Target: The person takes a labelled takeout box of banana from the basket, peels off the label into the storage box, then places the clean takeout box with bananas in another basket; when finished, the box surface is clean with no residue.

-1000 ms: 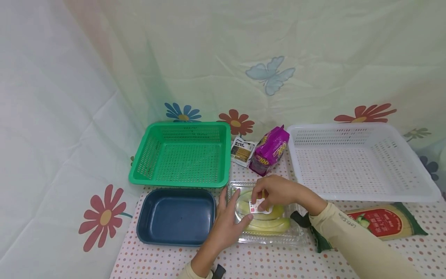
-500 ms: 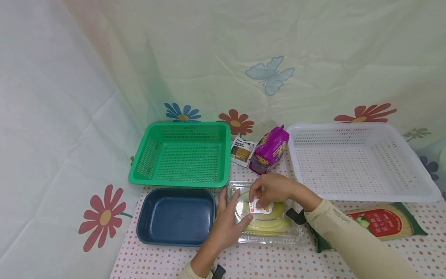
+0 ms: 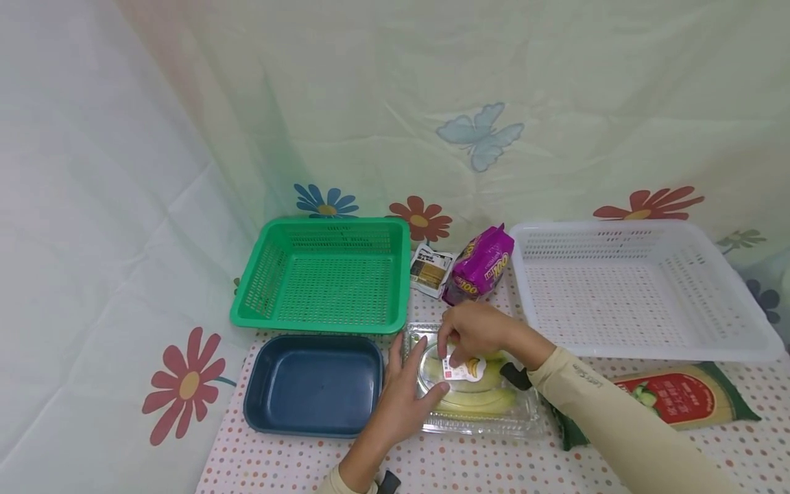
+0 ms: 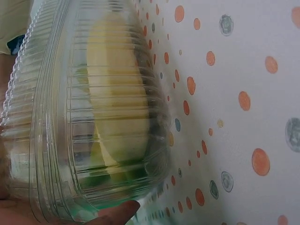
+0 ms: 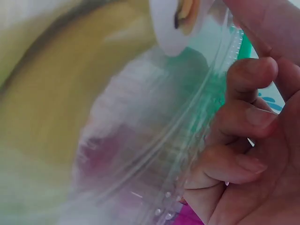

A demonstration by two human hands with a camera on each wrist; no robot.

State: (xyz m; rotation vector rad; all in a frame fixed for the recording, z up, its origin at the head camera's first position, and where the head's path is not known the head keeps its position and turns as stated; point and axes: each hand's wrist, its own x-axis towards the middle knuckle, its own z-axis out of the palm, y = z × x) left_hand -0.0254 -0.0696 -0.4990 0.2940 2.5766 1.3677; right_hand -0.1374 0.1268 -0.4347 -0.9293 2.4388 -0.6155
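Note:
A clear plastic clamshell box [image 3: 487,427] with bananas [image 3: 484,400] inside lies on the spotted tablecloth. On its lid is a white label [image 3: 464,371] with a banana picture. My right hand [image 3: 478,331] is over the lid, thumb and index fingertips at the label's left end; whether they pinch or press it cannot be told. Its other fingers [image 5: 243,117] are curled in the right wrist view. My left hand [image 3: 402,394] rests along the box's left side, fingers spread. One of its fingertips [image 4: 123,212] touches the box wall in the left wrist view.
A green basket [image 3: 401,322] and a dark blue tub [image 3: 265,425] stand left of the box. Behind it are a purple packet [image 3: 481,264] and a small white-and-brown pouch [image 3: 431,269]. A white basket [image 3: 648,351] stands right, with a noodle packet [image 3: 685,396] in front.
My right hand has slid left along the label, uncovering more of its banana picture. My left hand stays at the box's side, and the label has not visibly shifted on the lid.

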